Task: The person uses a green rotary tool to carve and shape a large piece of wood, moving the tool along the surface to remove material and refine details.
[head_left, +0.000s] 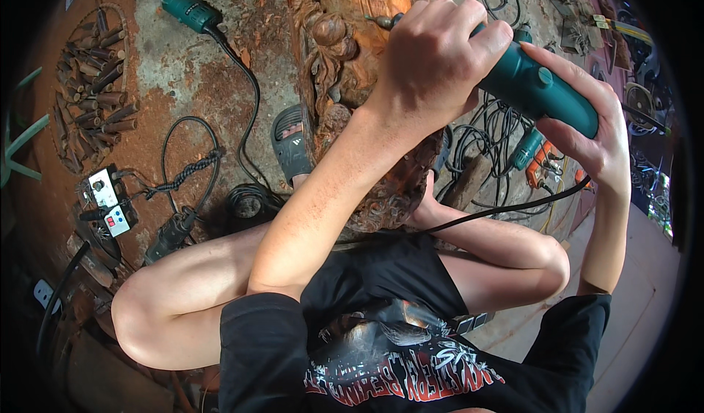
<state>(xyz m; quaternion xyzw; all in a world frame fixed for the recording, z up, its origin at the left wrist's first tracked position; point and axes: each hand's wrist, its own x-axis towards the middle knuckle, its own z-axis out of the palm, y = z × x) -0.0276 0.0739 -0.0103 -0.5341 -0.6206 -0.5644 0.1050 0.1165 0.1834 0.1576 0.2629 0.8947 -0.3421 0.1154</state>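
A dark green die grinder [539,83] lies slantwise across the upper middle, gripped in both hands. My left hand [444,50] wraps its front end; the narrow bit [383,22] pokes out past the knuckles over the wood. Around the rear of the body curls my right hand [598,116], thumb beneath and fingers along the top. Below is a carved wooden piece [334,42], brown and knobbly, standing between my legs. Whether the bit touches the wood I cannot tell. The black power cord [506,209] leaves the rear of the tool and runs across my shin.
Another green power tool [192,11] lies on the floor at the far left. A round basket [92,90] holds many chisel-like handles. Beside it are a white control box [110,202] and tangled cables [191,156]. More tools and cords, including an orange one [541,165], lie at the right.
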